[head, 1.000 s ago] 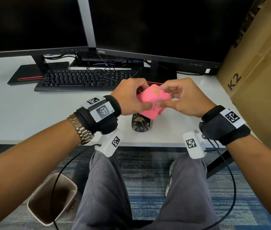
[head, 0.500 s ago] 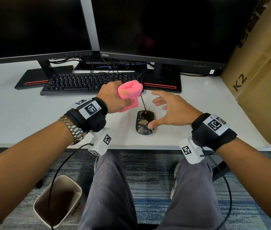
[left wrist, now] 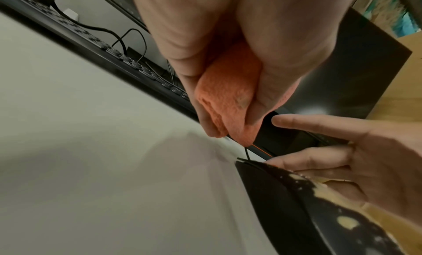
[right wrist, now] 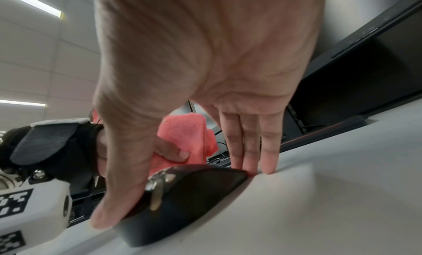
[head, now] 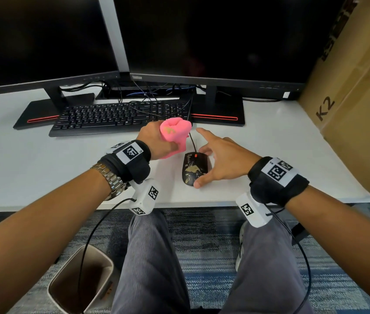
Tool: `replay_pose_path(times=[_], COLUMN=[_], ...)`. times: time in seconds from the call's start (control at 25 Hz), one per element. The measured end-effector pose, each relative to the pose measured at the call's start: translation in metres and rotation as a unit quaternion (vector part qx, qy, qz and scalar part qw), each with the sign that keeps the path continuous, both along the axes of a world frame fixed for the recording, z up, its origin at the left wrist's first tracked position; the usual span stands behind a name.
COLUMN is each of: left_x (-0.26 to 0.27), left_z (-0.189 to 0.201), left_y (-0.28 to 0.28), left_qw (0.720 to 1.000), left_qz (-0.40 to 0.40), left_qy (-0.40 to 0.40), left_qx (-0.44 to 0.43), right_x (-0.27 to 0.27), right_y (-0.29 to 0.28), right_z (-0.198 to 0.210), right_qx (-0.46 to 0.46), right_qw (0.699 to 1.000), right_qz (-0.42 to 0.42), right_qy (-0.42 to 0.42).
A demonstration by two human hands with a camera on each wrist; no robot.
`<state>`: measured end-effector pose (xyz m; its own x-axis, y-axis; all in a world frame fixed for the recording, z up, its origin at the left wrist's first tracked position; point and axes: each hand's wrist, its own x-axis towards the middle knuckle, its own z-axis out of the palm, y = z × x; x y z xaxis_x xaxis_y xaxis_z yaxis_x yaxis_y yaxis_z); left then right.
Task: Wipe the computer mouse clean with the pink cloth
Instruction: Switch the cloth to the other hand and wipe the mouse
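A black computer mouse [head: 194,169] with yellowish smears lies on the white desk [head: 43,168] near its front edge. My left hand [head: 156,141] grips the bunched pink cloth [head: 175,132] just above and left of the mouse, clear of it. My right hand [head: 222,159] arches over the mouse with straight fingers. Its thumb touches the mouse's near end and its fingertips [right wrist: 251,168] meet the desk at the mouse's far right side. The left wrist view shows the cloth [left wrist: 226,96] squeezed in my fist above the mouse [left wrist: 297,204]. The right wrist view shows the mouse [right wrist: 194,195] under my palm, with the cloth [right wrist: 185,130] behind.
A black keyboard [head: 116,116] and two monitor stands sit behind the mouse. The mouse cable [head: 192,141] runs back toward them. A large cardboard box [head: 356,109] stands on the desk's right side. A waste bin [head: 82,282] is on the floor by my left knee.
Both hands held the cloth above the mouse a second ago. My right hand has let go and come down onto the mouse. My left hand keeps the cloth, bunched, a little to the left.
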<state>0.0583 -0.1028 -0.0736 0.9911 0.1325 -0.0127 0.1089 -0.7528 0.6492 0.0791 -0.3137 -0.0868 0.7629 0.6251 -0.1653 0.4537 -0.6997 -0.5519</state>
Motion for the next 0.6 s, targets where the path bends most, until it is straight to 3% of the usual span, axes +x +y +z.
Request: replay_pose_path(times=[0.28, 0.6], left_x=[0.004, 0.010], left_z=[-0.003, -0.008], left_y=[-0.011, -0.011], left_qw=[0.999, 0.996], left_qz=[-0.016, -0.025], left_qy=[0.014, -0.040], left_qx=[0.024, 0.076], right_x=[0.001, 0.000], right_y=[0.001, 0.001], right_z=[0.000, 0.000], right_qx=[-0.001, -0.031], right_qw=[1.000, 0.999], right_qz=[0.004, -0.007], right_qy=[-0.005, -0.021])
